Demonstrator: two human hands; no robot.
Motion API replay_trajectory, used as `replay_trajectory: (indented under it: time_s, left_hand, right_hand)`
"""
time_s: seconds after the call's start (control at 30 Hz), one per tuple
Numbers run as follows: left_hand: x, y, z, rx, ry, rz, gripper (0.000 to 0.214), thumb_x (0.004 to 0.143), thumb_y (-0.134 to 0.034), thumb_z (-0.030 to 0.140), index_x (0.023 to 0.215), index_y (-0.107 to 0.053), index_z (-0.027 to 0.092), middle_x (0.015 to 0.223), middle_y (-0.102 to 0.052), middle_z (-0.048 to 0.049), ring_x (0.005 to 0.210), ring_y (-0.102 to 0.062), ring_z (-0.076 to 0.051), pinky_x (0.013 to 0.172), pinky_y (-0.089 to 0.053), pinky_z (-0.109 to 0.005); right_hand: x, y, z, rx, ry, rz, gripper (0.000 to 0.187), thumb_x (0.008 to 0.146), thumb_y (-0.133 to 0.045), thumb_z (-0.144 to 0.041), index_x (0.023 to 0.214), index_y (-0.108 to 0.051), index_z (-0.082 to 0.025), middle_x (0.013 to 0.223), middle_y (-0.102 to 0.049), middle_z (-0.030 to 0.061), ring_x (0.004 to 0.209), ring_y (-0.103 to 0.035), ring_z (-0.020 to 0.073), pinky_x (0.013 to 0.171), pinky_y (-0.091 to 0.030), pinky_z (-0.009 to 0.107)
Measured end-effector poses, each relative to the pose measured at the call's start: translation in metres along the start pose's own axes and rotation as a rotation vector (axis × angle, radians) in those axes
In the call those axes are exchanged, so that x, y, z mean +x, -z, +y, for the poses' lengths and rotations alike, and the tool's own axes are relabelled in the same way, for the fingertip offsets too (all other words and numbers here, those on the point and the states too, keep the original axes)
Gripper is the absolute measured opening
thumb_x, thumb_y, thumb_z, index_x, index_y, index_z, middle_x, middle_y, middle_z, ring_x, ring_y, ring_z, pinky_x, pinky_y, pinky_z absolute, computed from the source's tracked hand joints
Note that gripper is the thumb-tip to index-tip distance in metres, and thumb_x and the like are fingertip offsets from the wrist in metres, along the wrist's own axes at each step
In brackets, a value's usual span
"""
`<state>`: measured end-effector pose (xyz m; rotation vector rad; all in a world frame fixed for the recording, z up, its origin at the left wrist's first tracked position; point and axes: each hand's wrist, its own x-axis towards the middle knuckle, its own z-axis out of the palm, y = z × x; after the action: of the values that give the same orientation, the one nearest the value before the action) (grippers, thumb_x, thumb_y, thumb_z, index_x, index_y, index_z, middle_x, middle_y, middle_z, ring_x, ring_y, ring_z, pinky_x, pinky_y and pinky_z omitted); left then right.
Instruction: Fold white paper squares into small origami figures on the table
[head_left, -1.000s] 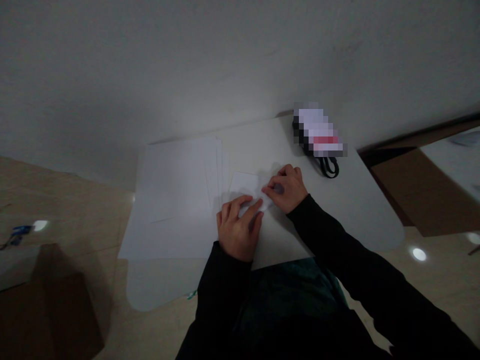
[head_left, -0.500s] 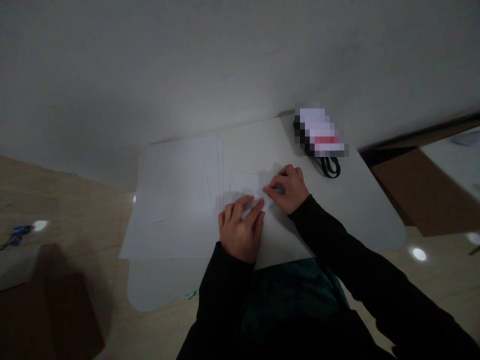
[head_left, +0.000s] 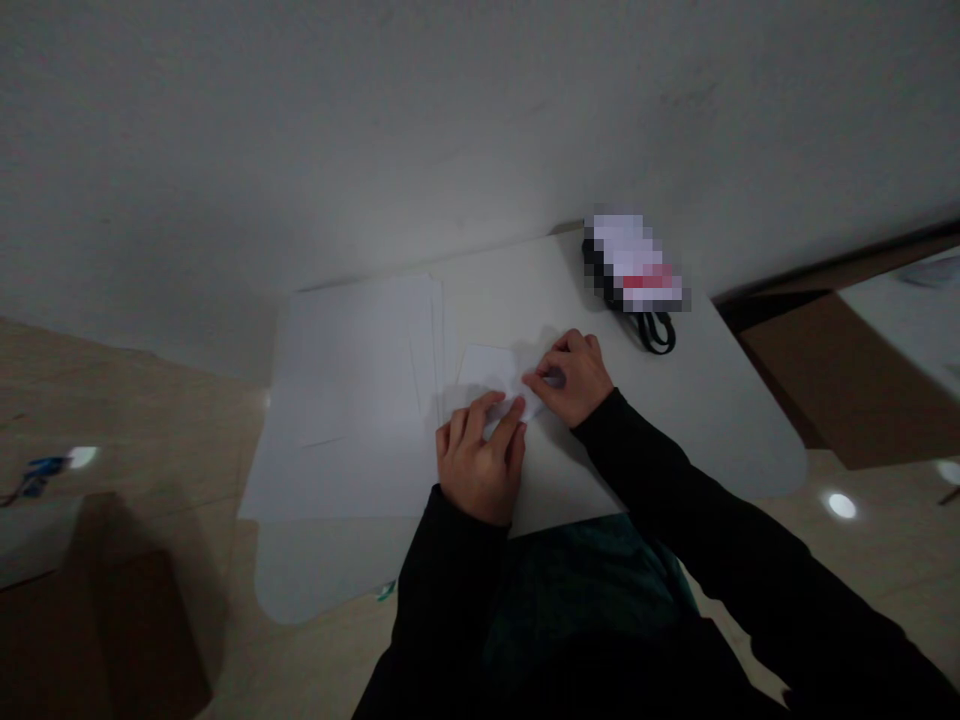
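A small piece of white paper lies on the white table in front of me. My left hand rests over its near edge, fingers spread and fingertips pressing it down. My right hand pinches the right side of the same paper between thumb and forefinger. Part of the paper is hidden beneath my fingers, so its full shape cannot be made out. To the left of my left hand lies a loose stack of larger white sheets.
At the back right of the table lies a blurred-out white and red item with a black strap. A grey wall borders the table's far edge. Brown cardboard stands to the right, and a brown box at lower left.
Both hands keep nearly the same pose on the small paper. The view has shifted very slightly.
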<state>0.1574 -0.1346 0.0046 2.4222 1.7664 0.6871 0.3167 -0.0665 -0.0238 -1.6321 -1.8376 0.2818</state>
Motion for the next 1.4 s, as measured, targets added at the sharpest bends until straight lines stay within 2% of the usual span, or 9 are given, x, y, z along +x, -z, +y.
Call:
replay_trajectory:
  time_s: [0.23,0.47,0.93,1.03,1.13,1.2,1.3,1.4]
  left_hand:
    - [0.000,0.000,0.000,0.006,-0.008,0.003,0.027,0.089,-0.055,0.030,0.114,-0.064,0.032,0.120,-0.063,-0.0020,0.099,-0.057,-0.021,0.078,-0.040,-0.037]
    - [0.000,-0.001,0.000,0.015,-0.017,0.003,0.029,0.089,-0.055,0.029,0.116,-0.064,0.032,0.120,-0.063,-0.0028,0.099,-0.056,-0.022,0.077,-0.040,-0.037]
    - [0.000,0.000,0.000,0.047,-0.031,-0.002,0.029,0.089,-0.054,0.030,0.117,-0.064,0.032,0.120,-0.063,-0.0029,0.098,-0.056,-0.022,0.076,-0.038,-0.036]
    - [0.001,0.002,-0.001,0.058,-0.051,-0.012,0.030,0.089,-0.053,0.030,0.118,-0.063,0.032,0.120,-0.063,-0.0029,0.097,-0.056,-0.022,0.074,-0.038,-0.036]
    - [0.002,0.004,-0.003,0.062,-0.072,-0.026,0.030,0.089,-0.054,0.030,0.118,-0.063,0.033,0.120,-0.063,-0.0030,0.096,-0.055,-0.022,0.072,-0.037,-0.035]
    - [0.002,0.004,-0.004,0.061,-0.083,-0.030,0.030,0.089,-0.054,0.029,0.118,-0.063,0.032,0.119,-0.063,-0.0037,0.096,-0.055,-0.021,0.072,-0.037,-0.035]
    - [0.004,0.005,-0.005,0.071,-0.088,-0.040,0.030,0.089,-0.054,0.029,0.118,-0.063,0.033,0.119,-0.063,-0.0030,0.095,-0.054,-0.021,0.072,-0.037,-0.035]
    - [0.005,0.005,-0.005,0.085,-0.096,-0.044,0.029,0.089,-0.054,0.030,0.116,-0.063,0.035,0.118,-0.064,-0.0013,0.092,-0.055,-0.020,0.070,-0.037,-0.035]
  right_hand:
    - [0.000,-0.001,0.005,0.002,0.010,-0.042,0.016,0.069,-0.072,-0.031,0.060,-0.067,-0.020,0.081,-0.050,0.0075,0.081,-0.047,0.0228,0.075,-0.044,0.041]
    - [0.001,0.002,-0.007,-0.010,-0.088,-0.040,0.014,0.066,-0.073,-0.027,0.058,-0.066,-0.017,0.081,-0.051,0.0082,0.082,-0.047,0.0228,0.080,-0.043,0.042]
    - [0.001,0.001,-0.005,0.017,-0.093,-0.051,0.017,0.069,-0.069,-0.030,0.057,-0.063,-0.019,0.081,-0.049,0.0074,0.084,-0.046,0.0235,0.078,-0.041,0.042]
    - [-0.004,0.006,-0.008,0.001,-0.069,-0.004,0.014,0.069,-0.069,-0.030,0.070,-0.064,-0.017,0.086,-0.051,0.0094,0.087,-0.046,0.0251,0.079,-0.042,0.043]
    - [-0.020,0.017,-0.018,-0.049,0.020,0.090,0.022,0.073,-0.065,-0.026,0.093,-0.065,-0.015,0.102,-0.055,0.0128,0.093,-0.047,0.0267,0.079,-0.041,0.043]
    - [-0.035,0.023,-0.024,-0.083,0.167,0.084,0.019,0.078,-0.058,-0.019,0.095,-0.066,-0.018,0.111,-0.060,0.0108,0.099,-0.050,0.0266,0.081,-0.039,0.042]
    - [-0.056,0.025,-0.029,-0.117,0.344,0.044,0.028,0.081,-0.050,-0.010,0.105,-0.064,-0.015,0.111,-0.066,0.0095,0.105,-0.056,0.0232,0.086,-0.037,0.040]
    - [-0.068,0.022,-0.030,-0.163,0.377,0.057,0.032,0.082,-0.048,-0.007,0.111,-0.063,-0.010,0.111,-0.069,0.0111,0.107,-0.059,0.0219,0.088,-0.038,0.038]
